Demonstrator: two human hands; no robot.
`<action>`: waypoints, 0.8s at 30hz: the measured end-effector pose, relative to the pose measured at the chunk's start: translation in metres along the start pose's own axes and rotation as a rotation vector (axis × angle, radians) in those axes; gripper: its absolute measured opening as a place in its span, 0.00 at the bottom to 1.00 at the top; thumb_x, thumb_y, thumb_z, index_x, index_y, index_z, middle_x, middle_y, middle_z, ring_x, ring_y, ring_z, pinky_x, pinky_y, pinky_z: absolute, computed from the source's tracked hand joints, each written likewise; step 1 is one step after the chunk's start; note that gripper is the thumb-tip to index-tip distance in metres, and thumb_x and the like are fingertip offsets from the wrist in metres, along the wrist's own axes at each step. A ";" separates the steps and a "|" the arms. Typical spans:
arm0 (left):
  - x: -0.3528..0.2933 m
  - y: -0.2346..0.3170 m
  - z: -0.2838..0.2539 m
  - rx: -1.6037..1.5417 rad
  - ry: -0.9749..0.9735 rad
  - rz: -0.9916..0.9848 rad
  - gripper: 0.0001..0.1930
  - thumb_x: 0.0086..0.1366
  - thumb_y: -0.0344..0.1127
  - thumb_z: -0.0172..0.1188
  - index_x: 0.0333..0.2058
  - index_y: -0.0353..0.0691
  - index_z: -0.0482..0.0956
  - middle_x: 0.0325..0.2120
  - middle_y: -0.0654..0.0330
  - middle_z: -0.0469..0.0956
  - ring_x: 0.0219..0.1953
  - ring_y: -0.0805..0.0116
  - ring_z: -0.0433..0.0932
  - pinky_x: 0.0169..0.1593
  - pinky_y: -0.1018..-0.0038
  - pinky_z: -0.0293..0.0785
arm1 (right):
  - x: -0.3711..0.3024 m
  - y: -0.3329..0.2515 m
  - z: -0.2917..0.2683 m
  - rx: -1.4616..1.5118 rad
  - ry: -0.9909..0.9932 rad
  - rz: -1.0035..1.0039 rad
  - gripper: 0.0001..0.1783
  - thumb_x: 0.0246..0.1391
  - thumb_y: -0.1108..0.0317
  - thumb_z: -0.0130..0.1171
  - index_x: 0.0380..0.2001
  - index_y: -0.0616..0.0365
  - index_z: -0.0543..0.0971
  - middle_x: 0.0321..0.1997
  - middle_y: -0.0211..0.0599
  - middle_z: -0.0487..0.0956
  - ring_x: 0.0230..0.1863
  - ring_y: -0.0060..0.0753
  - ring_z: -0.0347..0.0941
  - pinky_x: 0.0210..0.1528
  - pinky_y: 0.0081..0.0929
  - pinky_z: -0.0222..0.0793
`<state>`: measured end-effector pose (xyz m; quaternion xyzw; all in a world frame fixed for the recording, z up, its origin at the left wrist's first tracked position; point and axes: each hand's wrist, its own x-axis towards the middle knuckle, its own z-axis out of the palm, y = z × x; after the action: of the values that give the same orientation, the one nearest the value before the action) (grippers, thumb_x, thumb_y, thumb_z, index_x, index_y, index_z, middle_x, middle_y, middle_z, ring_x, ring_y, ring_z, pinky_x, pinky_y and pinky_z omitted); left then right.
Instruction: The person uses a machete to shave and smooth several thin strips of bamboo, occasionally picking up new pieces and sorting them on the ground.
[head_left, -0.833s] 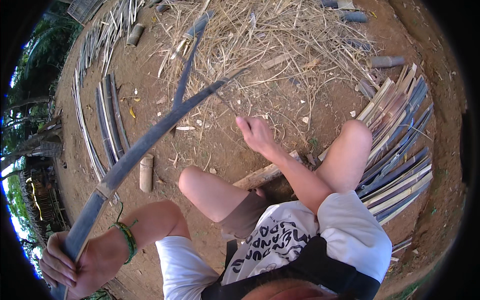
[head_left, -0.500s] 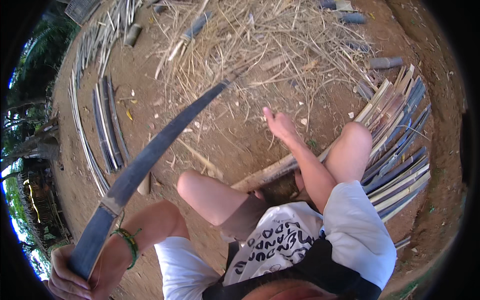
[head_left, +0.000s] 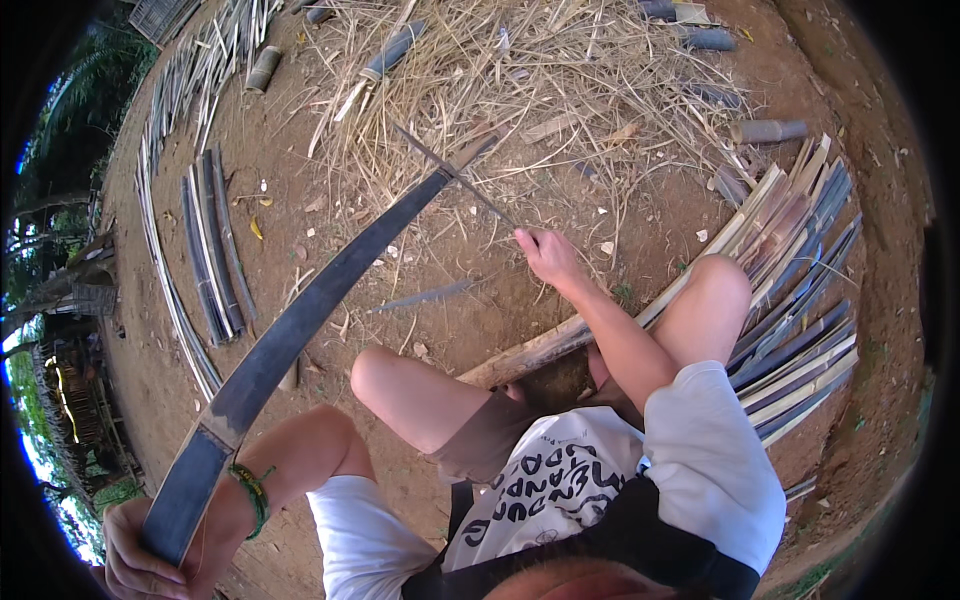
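A long dark split-bamboo strip (head_left: 310,300) slants up from lower left, with a joint near its lower part and a paler, trimmed far end. My left hand (head_left: 150,555) grips its lower end, fingers wrapped around it. My right hand (head_left: 550,258) is closed on a knife (head_left: 485,200), its handle hidden in my fist. The thin blade crosses the strip near the far end; whether it cuts in, I cannot tell. A slender grey sliver (head_left: 425,295) shows between the strip and my right forearm.
Shavings (head_left: 500,70) are heaped ahead on the dirt. Split bamboo strips (head_left: 800,270) lie stacked on the right; a smaller bundle (head_left: 212,250) lies left. A pale pole (head_left: 530,352) runs beside my bent knees. A cut bamboo piece (head_left: 768,131) lies at far right.
The knife blade, not discernible before, now shows across the strip's far end. My right hand has shifted slightly left. The grey sliver has appeared. My left hand keeps its hold.
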<state>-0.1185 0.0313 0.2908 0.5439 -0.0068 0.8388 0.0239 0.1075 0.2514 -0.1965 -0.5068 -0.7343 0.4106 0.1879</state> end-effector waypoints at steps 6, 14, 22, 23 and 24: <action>0.009 0.021 -0.020 0.000 -0.148 -0.140 0.33 0.63 0.72 0.50 0.19 0.44 0.69 0.06 0.72 0.68 0.05 0.84 0.66 0.09 0.89 0.66 | 0.067 0.029 -0.001 -0.176 -0.060 0.217 0.44 0.65 0.33 0.39 0.35 0.67 0.84 0.36 0.64 0.82 0.43 0.65 0.79 0.47 0.53 0.73; 0.028 0.050 -0.061 0.177 -0.077 -0.315 0.42 0.51 0.88 0.42 0.19 0.48 0.68 0.06 0.72 0.65 0.07 0.81 0.66 0.13 0.87 0.63 | 0.095 0.001 0.015 -0.068 -0.101 0.300 0.46 0.65 0.30 0.35 0.38 0.68 0.83 0.42 0.66 0.81 0.47 0.61 0.79 0.52 0.53 0.72; 0.036 0.035 -0.067 0.137 -0.049 -0.342 0.44 0.49 0.89 0.36 0.19 0.48 0.67 0.04 0.72 0.63 0.05 0.82 0.63 0.11 0.89 0.58 | 0.078 0.075 -0.008 -0.266 -0.044 0.457 0.48 0.64 0.30 0.32 0.50 0.69 0.79 0.54 0.68 0.76 0.60 0.60 0.72 0.63 0.49 0.66; 0.037 0.035 -0.066 0.122 -0.068 -0.341 0.44 0.49 0.89 0.35 0.19 0.48 0.67 0.04 0.72 0.63 0.05 0.82 0.63 0.11 0.89 0.58 | 0.083 0.073 -0.006 -0.264 -0.044 0.453 0.49 0.64 0.29 0.31 0.51 0.69 0.79 0.55 0.67 0.76 0.61 0.60 0.72 0.64 0.49 0.66; 0.037 0.034 -0.065 0.104 -0.088 -0.340 0.44 0.49 0.89 0.35 0.19 0.48 0.67 0.04 0.72 0.62 0.05 0.82 0.63 0.11 0.89 0.58 | 0.088 0.072 -0.004 -0.262 -0.041 0.450 0.50 0.64 0.29 0.31 0.51 0.70 0.78 0.56 0.67 0.75 0.61 0.60 0.72 0.64 0.49 0.66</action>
<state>-0.1946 0.0009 0.2986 0.5739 0.1275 0.7973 0.1369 0.1165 0.3428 -0.2635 -0.6689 -0.6537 0.3538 0.0096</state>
